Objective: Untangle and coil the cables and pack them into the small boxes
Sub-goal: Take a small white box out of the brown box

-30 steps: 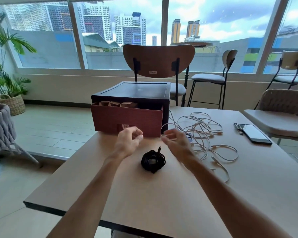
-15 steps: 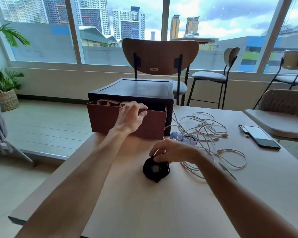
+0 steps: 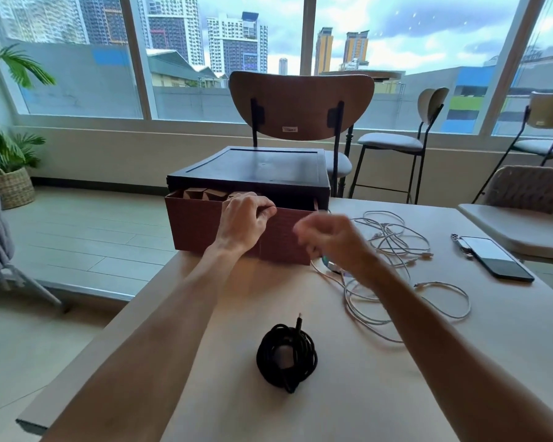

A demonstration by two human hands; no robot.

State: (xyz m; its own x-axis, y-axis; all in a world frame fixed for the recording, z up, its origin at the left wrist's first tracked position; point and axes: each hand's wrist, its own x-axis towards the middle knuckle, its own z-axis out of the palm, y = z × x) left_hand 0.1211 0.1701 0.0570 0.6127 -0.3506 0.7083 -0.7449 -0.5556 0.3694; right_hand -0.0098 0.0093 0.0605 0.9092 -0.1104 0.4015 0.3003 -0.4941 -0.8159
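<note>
A coiled black cable (image 3: pixel 286 357) lies on the table near me, one plug end sticking up. A tangle of white cables (image 3: pixel 393 244) spreads to the right of a dark case with a reddish-brown drawer (image 3: pixel 198 228) pulled partly out. Small brown boxes (image 3: pixel 205 194) stand inside the drawer. My left hand (image 3: pixel 245 220) grips the drawer's top front edge, fingers curled over it. My right hand (image 3: pixel 331 240) hovers blurred in front of the drawer's right corner, fingers curled; whether it holds anything does not show.
A phone (image 3: pixel 492 261) lies at the table's right side. A wooden chair (image 3: pixel 300 103) stands behind the case, stools and another chair to the right. The table's left edge (image 3: pixel 109 327) drops to the floor; a plant basket (image 3: pixel 10 186) stands far left.
My right hand left the black coil and rose toward the drawer's right corner. My left hand curled over the drawer's front edge. The view moved closer to the table.
</note>
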